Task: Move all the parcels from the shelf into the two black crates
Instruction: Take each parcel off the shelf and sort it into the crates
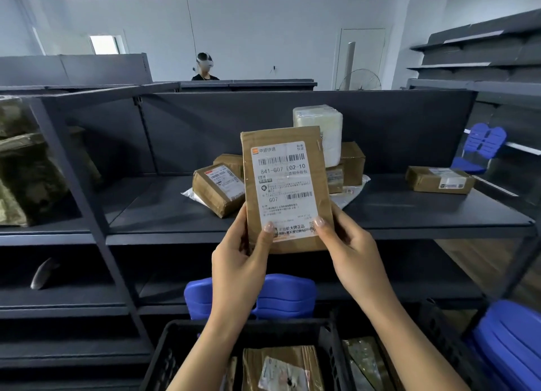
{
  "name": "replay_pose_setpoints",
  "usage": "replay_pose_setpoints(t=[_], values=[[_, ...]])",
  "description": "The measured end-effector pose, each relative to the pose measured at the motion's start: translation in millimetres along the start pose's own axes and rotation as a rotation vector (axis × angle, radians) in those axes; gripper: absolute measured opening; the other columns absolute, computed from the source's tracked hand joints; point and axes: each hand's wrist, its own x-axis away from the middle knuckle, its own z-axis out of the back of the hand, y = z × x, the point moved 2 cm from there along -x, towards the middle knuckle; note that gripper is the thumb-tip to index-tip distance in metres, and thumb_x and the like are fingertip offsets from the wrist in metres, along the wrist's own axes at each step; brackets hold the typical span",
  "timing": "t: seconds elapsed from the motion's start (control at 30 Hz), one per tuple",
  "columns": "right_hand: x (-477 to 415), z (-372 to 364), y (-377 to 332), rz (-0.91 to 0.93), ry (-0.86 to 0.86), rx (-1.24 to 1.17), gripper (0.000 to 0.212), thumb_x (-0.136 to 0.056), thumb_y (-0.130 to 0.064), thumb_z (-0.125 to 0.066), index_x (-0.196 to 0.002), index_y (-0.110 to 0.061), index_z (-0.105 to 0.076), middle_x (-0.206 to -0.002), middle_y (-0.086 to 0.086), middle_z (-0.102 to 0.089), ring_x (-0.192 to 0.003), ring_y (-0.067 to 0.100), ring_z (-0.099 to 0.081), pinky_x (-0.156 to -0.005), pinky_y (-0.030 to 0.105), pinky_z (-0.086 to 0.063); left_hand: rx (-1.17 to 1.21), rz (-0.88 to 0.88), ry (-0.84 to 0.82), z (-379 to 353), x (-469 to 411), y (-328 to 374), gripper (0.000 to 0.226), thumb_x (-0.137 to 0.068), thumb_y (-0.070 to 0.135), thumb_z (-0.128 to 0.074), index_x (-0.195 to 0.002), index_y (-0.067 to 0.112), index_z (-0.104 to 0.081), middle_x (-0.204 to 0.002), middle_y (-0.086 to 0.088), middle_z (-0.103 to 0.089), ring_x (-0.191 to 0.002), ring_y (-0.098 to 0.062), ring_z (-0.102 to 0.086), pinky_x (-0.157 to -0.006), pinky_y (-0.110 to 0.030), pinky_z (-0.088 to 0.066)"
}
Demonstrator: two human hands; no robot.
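Dark grey metal shelf (146, 209) runs across the view, white walls behind, more grey shelving far right. Far left bay: olive-wrapped bundles (26, 168). Behind the shelf a person in a headset (205, 67), further right a floor fan (359, 80), a blue chair (480, 147) at the right end

On the middle shelf board, centre: tilted brown box (216, 188) with a label, then a white wrapped parcel (322, 121) stacked on a brown carton (352, 162), white poly bag (354, 191) under the pile. Well apart to the right, one flat brown box (439, 180) lies alone

Bottom of view: left black crate (164, 358) holds a brown labelled parcel (281, 367); right black crate (439, 341), just beside it, holds a wrapped parcel (366, 361), detail blurred

I hold the flat brown cardboard parcel (285, 185) upright in the air in front of the shelf pile, above the crates. White shipping label with barcodes faces me, reads 841-G07. My left hand (237, 259) grips its lower left edge, my right hand (351, 253) the lower right edge, fingers curled behind, both thumbs pressed on the label
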Motion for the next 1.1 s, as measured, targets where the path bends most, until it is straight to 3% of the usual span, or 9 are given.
replay_pose_setpoints(t=[0.13, 0.33, 0.5, 0.7, 0.8, 0.87, 0.93, 1.03, 1.1], values=[[7.7, 39.1, 13.8, -0.06, 0.005, 0.03, 0.056, -0.08, -0.056, -0.055, -0.133, -0.041, -0.05, -0.102, -0.036, -0.065, -0.1, -0.018, -0.057, -0.076, -0.002, -0.04, -0.025, 0.02, -0.015, -37.5, 19.5, -4.1, 0.053, -0.084, 0.041, -0.061, -0.134, 0.021, -0.055, -0.112, 0.018, -0.07, -0.108, 0.0, -0.064, -0.087, -0.014, -0.051], [31.5, 114.9, 59.9, -0.192, -0.029, 0.155, 0.038, -0.092, -0.044, -0.055, -0.129, -0.038, -0.054, -0.083, -0.041, -0.064, -0.084, -0.025, -0.056, -0.063, -0.004, -0.039, -0.147, 0.141, -0.085, -109.3, 72.7, -26.8, 0.039, -0.092, 0.021, -0.061, -0.13, 0.029, -0.056, -0.112, 0.021, -0.069, -0.106, 0.003, -0.063, -0.089, -0.017, -0.051], [65.6, 164.5, 118.7, -0.411, -0.021, 0.237, 0.045, -0.093, -0.037, -0.057, -0.136, -0.027, -0.049, -0.092, -0.03, -0.057, -0.077, -0.017, -0.057, -0.058, 0.003, -0.042, -0.347, 0.405, -0.22, -157.5, 112.1, -61.3, 0.033, -0.093, 0.027, -0.059, -0.126, 0.026, -0.059, -0.105, 0.011, -0.072, -0.101, -0.011, -0.065, -0.092, -0.039, -0.051], [115.3, 195.4, 177.9, -0.627, -0.015, 0.255, 0.042, -0.094, -0.035, -0.057, -0.134, -0.027, -0.048, -0.108, -0.017, -0.063, -0.094, 0.005, -0.062, -0.078, 0.027, -0.05, -0.445, 0.544, -0.413, -193.0, 150.9, -108.1, 0.022, -0.091, 0.025, -0.059, -0.113, 0.027, -0.063, -0.091, 0.015, -0.067, -0.09, -0.01, -0.062, -0.072, -0.025, -0.045], [134.5, 204.2, 196.6, -0.687, -0.019, 0.296, 0.039, -0.095, -0.032, -0.055, -0.133, -0.027, -0.049, -0.121, -0.007, -0.063, -0.111, 0.016, -0.06, -0.095, 0.039, -0.05, -0.493, 0.544, -0.492, -207.0, 165.8, -128.3, 0.013, -0.09, 0.02, -0.061, -0.09, 0.033, -0.06, -0.077, 0.022, -0.061, -0.071, 0.006, -0.056, -0.057, -0.006, -0.037], [146.3, 212.4, 208.1, -0.746, -0.008, 0.316, 0.035, -0.096, -0.03, -0.054, -0.13, -0.022, -0.053, -0.125, 0.002, -0.062, -0.113, 0.021, -0.059, -0.098, 0.042, -0.048, -0.531, 0.565, -0.546, -216.4, 176.0, -140.6, 0.018, -0.088, 0.018, -0.062, -0.079, 0.033, -0.057, -0.071, 0.02, -0.058, -0.064, 0.006, -0.055, -0.051, -0.005, -0.035], [159.0, 221.1, 218.5, -0.795, 0.006, 0.308, 0.033, -0.096, -0.025, -0.055, -0.128, -0.019, -0.056, -0.128, 0.003, -0.062, -0.114, 0.019, -0.059, -0.096, 0.039, -0.048, -0.573, 0.627, -0.619, -224.6, 187.5, -152.5, 0.004, -0.088, 0.021, -0.063, -0.089, 0.025, -0.061, -0.077, 0.011, -0.061, -0.072, -0.005, -0.058, -0.055, -0.014, -0.038], [181.4, 229.3, 232.1, -0.88, 0.061, 0.228, 0.026, -0.095, -0.018, -0.057, -0.12, -0.021, -0.059, -0.122, 0.0, -0.065, -0.093, 0.007, -0.061, -0.075, 0.022, -0.047, -0.618, 0.703, -0.727, -234.5, 208.0, -169.7, 0.019, -0.089, 0.026, -0.063, -0.102, 0.013, -0.062, -0.096, -0.002, -0.067, -0.089, -0.02, -0.063, -0.068, -0.028, -0.044], [198.5, 231.5, 244.2, -0.96, 0.087, 0.206, 0.024, -0.095, -0.016, -0.055, -0.119, -0.019, -0.059, -0.119, 0.001, -0.065, -0.092, 0.01, -0.061, -0.076, 0.023, -0.046, -0.618, 0.757, -0.779, -240.1, 223.6, -178.9, 0.027, -0.089, 0.028, -0.063, -0.11, 0.011, -0.063, -0.105, -0.004, -0.068, -0.096, -0.021, -0.064, -0.077, -0.03, -0.048]])
